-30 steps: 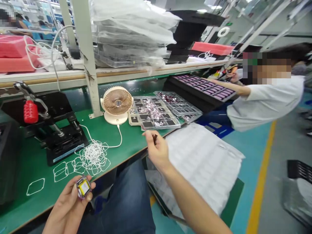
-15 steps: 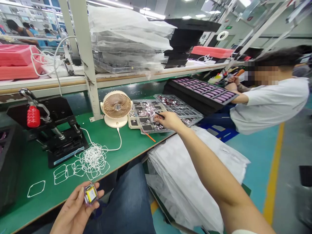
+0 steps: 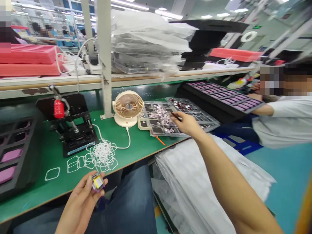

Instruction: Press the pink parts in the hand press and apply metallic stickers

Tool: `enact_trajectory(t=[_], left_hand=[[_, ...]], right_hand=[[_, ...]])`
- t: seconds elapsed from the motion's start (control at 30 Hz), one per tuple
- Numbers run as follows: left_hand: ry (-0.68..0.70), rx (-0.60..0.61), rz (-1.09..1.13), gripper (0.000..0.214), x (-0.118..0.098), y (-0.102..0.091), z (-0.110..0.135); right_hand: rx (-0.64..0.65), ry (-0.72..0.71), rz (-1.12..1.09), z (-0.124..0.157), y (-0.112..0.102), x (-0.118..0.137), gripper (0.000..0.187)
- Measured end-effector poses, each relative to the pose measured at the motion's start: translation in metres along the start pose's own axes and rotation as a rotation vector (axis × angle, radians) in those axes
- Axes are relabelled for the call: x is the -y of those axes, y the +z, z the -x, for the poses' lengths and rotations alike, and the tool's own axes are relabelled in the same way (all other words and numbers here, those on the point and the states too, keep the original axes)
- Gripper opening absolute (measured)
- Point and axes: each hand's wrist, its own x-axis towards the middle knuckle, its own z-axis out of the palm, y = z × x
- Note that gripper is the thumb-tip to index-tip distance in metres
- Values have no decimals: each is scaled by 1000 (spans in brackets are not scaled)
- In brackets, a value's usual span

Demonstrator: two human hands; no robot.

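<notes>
My left hand [image 3: 84, 198], low over the bench's front edge, grips a small square device housing [image 3: 97, 182] by its sides. The housing has a clear purplish rim and a white, yellow-edged part inside. My right hand [image 3: 186, 123] is stretched out to the right, its fingers closed on a slim black tool [image 3: 175, 116], whose exact kind I cannot make out. Under those fingers lies a clear compartment tray [image 3: 153, 130] with a heap of small shiny pinkish pieces [image 3: 162, 117]. A pile of thin white ring gaskets [image 3: 103, 154] lies beyond my left hand, with one separate gasket [image 3: 52, 174] to its left.
A beige fan [image 3: 128, 107] stands mid-bench, left of the tray. A black press [image 3: 75, 126] with a red handle is behind the gaskets. Black foam trays [image 3: 31, 152] flank the bench. Wrapped white sheets [image 3: 195, 175] lie below my right arm. A co-worker [image 3: 290, 120] sits at right.
The view has swung left, showing more of the left foam tray. My left hand still holds the housing. My right hand stays over the tray with the black tool, now tilted differently.
</notes>
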Motion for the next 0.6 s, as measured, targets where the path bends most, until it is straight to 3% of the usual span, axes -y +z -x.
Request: enact_trajectory(t=[0.07,0.17,0.27,0.37,0.47,0.6], left_hand=[[24,9,42,49,-3,9,0],[85,57,127,44,-6,20,-4],[172,73,198,30,-9,23,-7],[250,73,229,24,-11,20,-5],[311,66,236,20,-13,13,0],[336,44,215,18,-16,4,4]], right_hand=[[-50,-14,-82,20,6,28,37],[-65,-121,-301,67,31,96,36],[-31,-238,-795,129,63,179,21],[-13,-300,-1070,178,93,247,14],[-40,-355,-1190,201,114,282,23],[-40,-459,-1231,207,129,292,37]])
